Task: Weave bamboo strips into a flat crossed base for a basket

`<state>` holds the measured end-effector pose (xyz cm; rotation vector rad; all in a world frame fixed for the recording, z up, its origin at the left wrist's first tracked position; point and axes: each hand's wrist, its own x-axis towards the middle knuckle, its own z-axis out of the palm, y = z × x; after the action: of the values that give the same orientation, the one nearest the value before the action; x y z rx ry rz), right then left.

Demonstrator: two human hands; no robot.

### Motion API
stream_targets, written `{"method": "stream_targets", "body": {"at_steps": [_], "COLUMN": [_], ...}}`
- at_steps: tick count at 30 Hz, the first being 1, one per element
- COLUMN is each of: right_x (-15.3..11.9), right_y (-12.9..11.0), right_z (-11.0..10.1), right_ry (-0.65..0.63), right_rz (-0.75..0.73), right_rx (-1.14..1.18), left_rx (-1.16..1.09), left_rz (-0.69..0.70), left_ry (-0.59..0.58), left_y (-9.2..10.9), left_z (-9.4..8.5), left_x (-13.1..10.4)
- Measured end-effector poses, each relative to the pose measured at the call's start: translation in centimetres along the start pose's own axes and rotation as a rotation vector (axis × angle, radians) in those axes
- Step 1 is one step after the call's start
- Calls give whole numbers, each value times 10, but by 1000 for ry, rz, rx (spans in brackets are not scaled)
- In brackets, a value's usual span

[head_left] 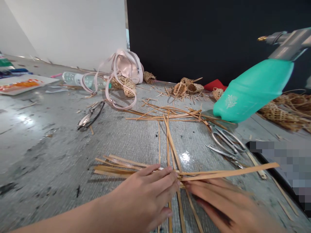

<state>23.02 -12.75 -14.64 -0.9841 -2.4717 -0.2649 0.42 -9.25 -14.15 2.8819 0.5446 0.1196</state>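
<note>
My left hand [155, 191] lies with its fingers out flat over a crossing of thin bamboo strips [116, 166], pressing them against the table. Just right of it my right hand [223, 200], a little blurred, has its fingertips closed at a bamboo strip by the crossing. Lengthwise strips [168, 145] run away from me and come out again below the hands. Sideways strips stick out at the left, and a longer strip [243, 171] reaches right above my right hand. The crossing itself is partly hidden under my left fingers.
Behind lie loose strips [167, 115], scissors [224, 139], tweezers [218, 150] and a tilted green spray bottle [252, 90]. A blurred-out device [284, 174] is at right. Glasses [91, 115], a plastic bottle [82, 80], a pink bag [128, 66] and woven pieces [186, 87] stand farther back.
</note>
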Motion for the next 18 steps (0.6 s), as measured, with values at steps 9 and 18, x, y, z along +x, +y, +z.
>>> {"method": "stream_targets", "body": {"at_steps": [9, 18], "right_x": [-13, -20], "right_y": [-2, -4], "right_z": [20, 22], "right_ry": [129, 93], "right_rz": [-41, -18], "right_rx": [-69, -87], "left_rx": [10, -35], "left_rz": [-15, -10], "left_ry": [37, 9], "left_y": [0, 0], "left_z": [-1, -3], "left_x": [1, 3]}}
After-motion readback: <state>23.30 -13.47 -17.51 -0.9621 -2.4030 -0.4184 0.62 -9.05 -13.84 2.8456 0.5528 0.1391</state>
